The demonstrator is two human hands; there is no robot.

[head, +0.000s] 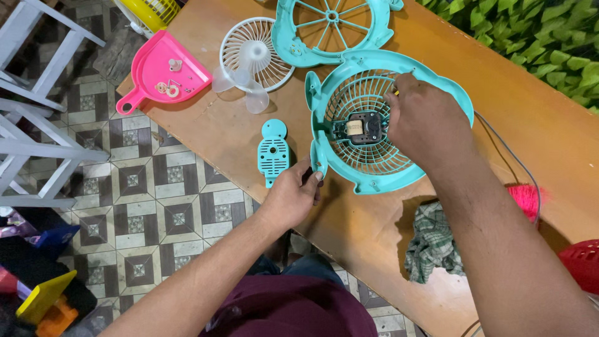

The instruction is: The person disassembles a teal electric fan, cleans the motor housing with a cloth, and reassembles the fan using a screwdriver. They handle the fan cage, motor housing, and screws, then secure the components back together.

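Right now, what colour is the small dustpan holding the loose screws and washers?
Pink, seen in the head view: the dustpan lies at the table's left edge.

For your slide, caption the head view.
Left hand steadies a teal fan grille; right hand works at its rim.

Bare counter (pixel 206 134) lies open at centre left of the frame, between the pink dustpan (pixel 163 73) above and the small teal cover plate (pixel 273 153). The upper middle is crowded: white fan blade guard (pixel 256 53) and teal front grille (pixel 334 28) touch. At lower right, a checked cloth (pixel 433 243) blocks the counter's near edge.
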